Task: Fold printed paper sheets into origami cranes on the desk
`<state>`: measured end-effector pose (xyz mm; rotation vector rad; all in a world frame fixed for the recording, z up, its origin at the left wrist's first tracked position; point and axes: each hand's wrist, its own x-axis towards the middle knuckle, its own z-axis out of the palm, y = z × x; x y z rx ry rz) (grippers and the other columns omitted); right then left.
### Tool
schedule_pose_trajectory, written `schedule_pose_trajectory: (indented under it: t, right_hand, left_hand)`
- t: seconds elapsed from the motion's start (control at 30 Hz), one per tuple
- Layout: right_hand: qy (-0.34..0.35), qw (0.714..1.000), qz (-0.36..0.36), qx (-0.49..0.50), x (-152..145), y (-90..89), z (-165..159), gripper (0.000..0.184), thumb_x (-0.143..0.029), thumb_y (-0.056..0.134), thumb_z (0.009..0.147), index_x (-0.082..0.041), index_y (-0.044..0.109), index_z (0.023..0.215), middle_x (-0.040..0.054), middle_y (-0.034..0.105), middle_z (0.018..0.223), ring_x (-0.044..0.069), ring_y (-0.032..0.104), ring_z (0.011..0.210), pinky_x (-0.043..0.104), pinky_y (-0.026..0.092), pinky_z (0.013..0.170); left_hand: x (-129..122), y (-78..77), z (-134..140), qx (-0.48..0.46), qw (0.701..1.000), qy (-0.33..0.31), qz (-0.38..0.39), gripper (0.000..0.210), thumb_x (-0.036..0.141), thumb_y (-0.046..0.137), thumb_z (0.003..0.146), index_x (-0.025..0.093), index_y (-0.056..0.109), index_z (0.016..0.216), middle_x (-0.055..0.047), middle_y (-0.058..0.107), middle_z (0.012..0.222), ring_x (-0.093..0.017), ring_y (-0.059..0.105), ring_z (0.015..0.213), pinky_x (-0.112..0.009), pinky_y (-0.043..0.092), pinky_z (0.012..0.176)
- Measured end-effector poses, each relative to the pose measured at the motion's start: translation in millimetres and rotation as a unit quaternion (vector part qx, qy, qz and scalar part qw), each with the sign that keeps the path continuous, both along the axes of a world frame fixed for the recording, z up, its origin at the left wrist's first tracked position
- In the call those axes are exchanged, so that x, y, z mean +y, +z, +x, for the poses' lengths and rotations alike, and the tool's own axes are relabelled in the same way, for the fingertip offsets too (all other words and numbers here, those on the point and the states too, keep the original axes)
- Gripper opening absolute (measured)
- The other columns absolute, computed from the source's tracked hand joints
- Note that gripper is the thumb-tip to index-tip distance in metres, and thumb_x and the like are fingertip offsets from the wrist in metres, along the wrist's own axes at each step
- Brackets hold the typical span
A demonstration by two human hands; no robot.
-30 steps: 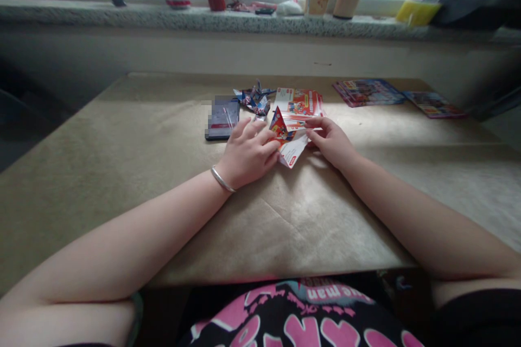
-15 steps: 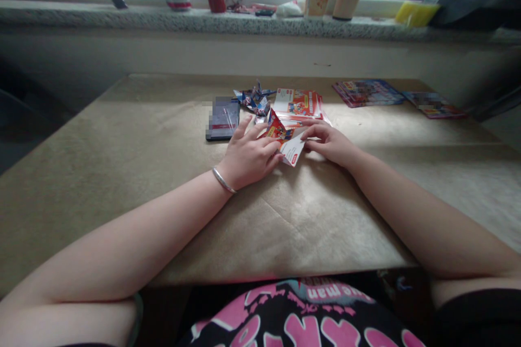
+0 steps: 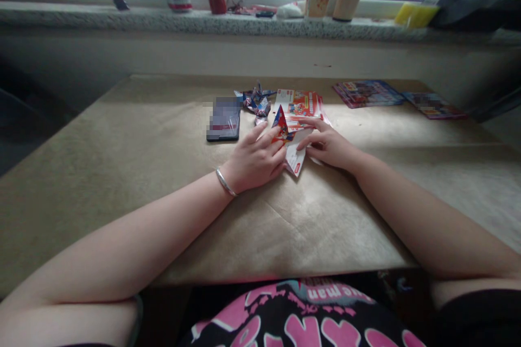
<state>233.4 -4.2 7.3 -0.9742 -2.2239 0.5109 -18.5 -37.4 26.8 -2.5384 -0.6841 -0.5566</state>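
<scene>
Between my hands is a red, blue and white printed sheet of paper [image 3: 294,156], folded with one pointed corner standing up and another pointing toward me. My left hand [image 3: 260,156], with a silver bangle at the wrist, grips its left side, fingertips over the paper. On the right side, my right hand [image 3: 331,143] has its fingers on the white part of the sheet, holding it near the tabletop. Just behind lies a stack of red and white printed sheets [image 3: 301,102]. Folded blue paper pieces [image 3: 256,98] sit beyond my left hand.
A dark phone [image 3: 224,119] lies left of the folded pieces. Two piles of colourful printed sheets, one larger [image 3: 368,92] and one smaller [image 3: 433,105], rest at the back right of the table [image 3: 163,200]. Cans and bottles stand on the stone windowsill [image 3: 252,24].
The folded sheet has turned a little and shifted slightly right and toward me, its near point now lower. My left hand has moved slightly right with it; my right fingers have shifted on the paper.
</scene>
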Motion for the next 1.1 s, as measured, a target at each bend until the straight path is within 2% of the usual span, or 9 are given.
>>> schedule_pose_trajectory:
  t: [0.17,0.43,0.5,0.6,0.73,0.83,0.97,1.03,1.1]
  right_hand:
    - [0.017,0.999,0.030,-0.012,3.0,-2.0,3.2,0.015,-0.019,0.070,0.079,-0.030,0.077,0.086,0.0042,0.051,0.141,0.026,0.045,0.136,0.050,0.036,0.116]
    - [-0.005,1.000,-0.010,0.011,-1.6,0.1,-4.8,0.010,-0.026,0.071,0.081,-0.028,0.074,0.091,0.0066,0.054,0.137,0.026,0.047,0.134,0.051,0.037,0.115]
    - [-0.035,0.999,-0.021,0.033,-1.3,-1.7,-7.8,0.013,-0.027,0.072,0.080,-0.027,0.073,0.093,0.0083,0.054,0.135,0.026,0.050,0.130,0.049,0.046,0.107]
    - [-0.081,0.994,-0.039,0.059,0.7,-5.3,-10.5,0.017,-0.030,0.073,0.077,-0.024,0.073,0.093,0.0114,0.057,0.129,0.026,0.058,0.115,0.043,0.058,0.085]
    - [-0.105,0.991,-0.042,0.076,3.8,-8.6,-11.0,0.016,-0.030,0.073,0.076,-0.023,0.074,0.090,0.0110,0.060,0.120,0.023,0.062,0.103,0.038,0.060,0.073]
    - [-0.086,0.993,-0.038,0.067,4.9,-8.8,-9.8,0.012,-0.029,0.075,0.074,-0.024,0.074,0.085,0.0100,0.059,0.121,0.024,0.060,0.107,0.041,0.059,0.079]
    - [-0.024,0.999,0.021,0.018,4.5,-6.7,-7.7,0.006,-0.020,0.070,0.075,-0.026,0.072,0.077,0.0074,0.060,0.122,0.026,0.056,0.120,0.050,0.049,0.102]
    - [-0.009,0.999,0.046,0.003,3.6,-5.5,-7.5,0.010,-0.017,0.067,0.076,-0.026,0.071,0.075,0.0067,0.062,0.119,0.026,0.056,0.122,0.050,0.046,0.105]
    - [0.002,0.998,0.061,-0.009,2.4,-4.6,-8.1,0.012,-0.016,0.065,0.077,-0.026,0.071,0.076,0.0069,0.063,0.119,0.026,0.057,0.119,0.049,0.047,0.104]
  left_hand:
    - [0.1,-1.8,-1.0,-0.006,1.000,0.000,-0.004,0.027,0.034,0.049,0.097,0.020,0.068,0.109,-0.006,0.072,0.114,-0.027,0.053,0.130,-0.051,0.036,0.115]
    - [3.7,-3.3,-2.4,-0.005,0.998,-0.032,-0.045,0.022,0.035,0.054,0.095,0.025,0.068,0.109,-0.002,0.073,0.111,-0.026,0.053,0.130,-0.053,0.033,0.118]
    - [3.9,-3.3,-2.2,0.003,0.998,-0.041,-0.041,0.020,0.033,0.054,0.096,0.026,0.068,0.107,-0.001,0.073,0.111,-0.024,0.053,0.130,-0.052,0.033,0.118]
    - [4.0,-3.1,-2.3,0.004,0.998,-0.044,-0.036,0.019,0.031,0.053,0.096,0.025,0.069,0.105,-0.001,0.074,0.108,-0.024,0.053,0.129,-0.053,0.033,0.118]
    - [4.1,-2.5,-3.2,0.002,0.998,-0.045,-0.033,0.017,0.029,0.054,0.095,0.025,0.069,0.102,-0.002,0.074,0.104,-0.023,0.054,0.126,-0.051,0.034,0.117]
    - [1.0,-2.0,-2.4,0.038,0.999,-0.021,0.009,0.020,0.025,0.049,0.096,0.020,0.069,0.099,-0.005,0.073,0.102,-0.024,0.056,0.124,-0.046,0.038,0.114]
    - [-8.6,-0.4,3.0,0.105,0.990,0.038,0.083,0.028,0.015,0.040,0.097,0.010,0.067,0.102,-0.012,0.071,0.101,-0.027,0.060,0.115,-0.040,0.045,0.103]
    - [-12.8,0.9,6.6,0.110,0.988,0.068,0.079,0.029,0.017,0.039,0.096,0.011,0.067,0.094,-0.012,0.070,0.091,-0.026,0.065,0.099,-0.040,0.047,0.096]
    - [-14.4,2.0,9.4,0.117,0.991,0.053,0.046,0.031,0.025,0.039,0.097,0.013,0.065,0.084,-0.011,0.067,0.078,-0.025,0.064,0.078,-0.042,0.048,0.082]
